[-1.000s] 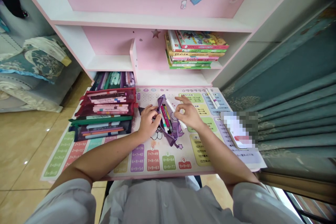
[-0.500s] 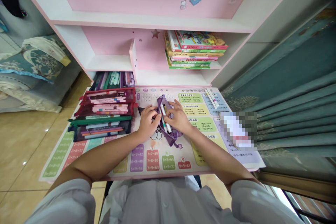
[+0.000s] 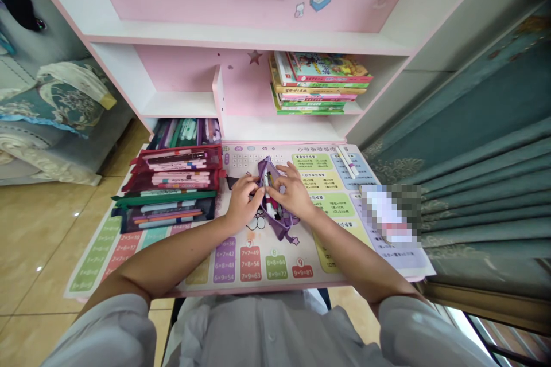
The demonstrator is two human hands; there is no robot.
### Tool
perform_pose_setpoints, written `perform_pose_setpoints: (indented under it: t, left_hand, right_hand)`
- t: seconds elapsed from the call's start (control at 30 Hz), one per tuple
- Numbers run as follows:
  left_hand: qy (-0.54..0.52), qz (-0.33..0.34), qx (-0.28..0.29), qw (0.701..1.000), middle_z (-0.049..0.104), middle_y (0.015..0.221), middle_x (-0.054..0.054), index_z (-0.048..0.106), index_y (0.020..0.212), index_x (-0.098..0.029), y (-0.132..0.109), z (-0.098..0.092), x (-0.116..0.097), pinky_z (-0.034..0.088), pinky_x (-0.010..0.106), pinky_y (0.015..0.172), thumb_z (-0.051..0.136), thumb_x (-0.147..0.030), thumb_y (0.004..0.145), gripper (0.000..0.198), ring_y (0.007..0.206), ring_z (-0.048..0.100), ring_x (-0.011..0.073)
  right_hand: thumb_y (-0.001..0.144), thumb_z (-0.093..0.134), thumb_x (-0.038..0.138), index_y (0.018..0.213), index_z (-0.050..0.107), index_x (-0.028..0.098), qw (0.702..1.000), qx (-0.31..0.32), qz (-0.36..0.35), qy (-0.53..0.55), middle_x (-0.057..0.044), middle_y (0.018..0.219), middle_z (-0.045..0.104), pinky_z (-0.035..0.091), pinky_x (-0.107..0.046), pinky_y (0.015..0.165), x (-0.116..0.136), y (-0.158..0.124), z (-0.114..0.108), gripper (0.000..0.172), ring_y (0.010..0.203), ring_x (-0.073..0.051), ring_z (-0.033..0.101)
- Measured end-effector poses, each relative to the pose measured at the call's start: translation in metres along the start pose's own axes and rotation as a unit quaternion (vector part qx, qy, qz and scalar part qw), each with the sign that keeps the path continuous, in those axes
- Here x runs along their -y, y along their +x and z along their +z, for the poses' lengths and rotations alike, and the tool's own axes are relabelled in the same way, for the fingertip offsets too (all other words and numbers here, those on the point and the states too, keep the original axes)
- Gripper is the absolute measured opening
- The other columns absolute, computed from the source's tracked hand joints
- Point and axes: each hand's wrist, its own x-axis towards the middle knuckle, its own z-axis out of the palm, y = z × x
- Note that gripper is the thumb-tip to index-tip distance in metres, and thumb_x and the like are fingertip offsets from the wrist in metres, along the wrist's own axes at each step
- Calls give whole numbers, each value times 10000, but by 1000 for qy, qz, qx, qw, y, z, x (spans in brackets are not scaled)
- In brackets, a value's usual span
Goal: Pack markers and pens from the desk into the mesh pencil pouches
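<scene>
Purple pencil pouch (image 3: 279, 225) lies on a printed multiplication mat (image 3: 258, 258) that covers the tabletop (image 3: 258, 292), and its open mouth points away from the person. Some pens (image 3: 269, 198) are standing inside the pouch, partly hidden by the fingers. The left hand (image 3: 243, 200) is on the left side of the pouch; its grip is curled nearly closed and has hold of the pouch edge. The right hand (image 3: 293, 192) is on the right side of the pouch; its grip is half closed, and its fingertips (image 3: 282, 179) touch the mouth edge, but I cannot tell if they pinch it firmly.

Left of the pouch are red pencil cases (image 3: 176, 169) in a stack, and a green pencil case (image 3: 163, 206) lies just nearer to the person, all filled with pens. Right of the pouch, well apart from it, lie two white markers (image 3: 348, 160) and one object (image 3: 390, 215) too blurred to name. Behind the pouch, a stack of books (image 3: 321, 83) stands on a pink shelf (image 3: 181, 104).
</scene>
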Motion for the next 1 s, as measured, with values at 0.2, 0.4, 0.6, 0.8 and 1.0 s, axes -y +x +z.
perform_pose_setpoints:
  t: [0.2, 0.4, 0.6, 0.8, 1.0]
  left_hand:
    - [-4, -12, 8, 1000, 701, 1057, 70, 551, 676, -225, 0, -1, 0, 470, 434, 1027, 540, -322, 902, 246, 1175, 594, 248]
    - [-7, -11, 7, 1000, 698, 1055, 72, 551, 676, -226, 0, -1, -1, 473, 439, 1031, 544, -315, 905, 246, 1171, 597, 247]
    - [-7, -9, 5, 1000, 695, 1028, 66, 535, 662, -224, 0, -1, -1, 467, 431, 1033, 546, -303, 904, 255, 1165, 600, 242]
    - [-8, -9, 3, 1000, 691, 1023, 64, 543, 664, -222, 0, -1, -1, 464, 426, 1032, 557, -306, 903, 254, 1167, 597, 245]
    - [-9, -3, -1, 1000, 689, 1060, 75, 559, 682, -216, -1, -1, 0, 470, 438, 1015, 553, -305, 904, 239, 1162, 594, 254]
  right_hand:
    - [810, 669, 386, 631, 604, 207, 993, -100, 43, -55, -135, 1350, 588, 215, -609, 1185, -27, 18, -28, 262, 1438, -344, 324]
    - [866, 572, 363, 877, 726, 169, 948, -202, 157, -191, -176, 1368, 559, 205, -544, 1196, -85, 33, -69, 248, 1373, -292, 418]
    - [844, 538, 324, 1048, 733, 156, 875, -248, 310, -277, -161, 1477, 466, 291, -645, 1081, -127, 25, -103, 328, 1442, -419, 229]
    - [773, 632, 323, 992, 739, 168, 850, -205, 392, -286, -165, 1482, 436, 267, -682, 1075, -152, 18, -113, 289, 1443, -476, 175]
    - [789, 631, 330, 1090, 701, 153, 836, -142, 435, -302, -215, 1462, 420, 270, -687, 1074, -160, 20, -110, 356, 1447, -477, 149]
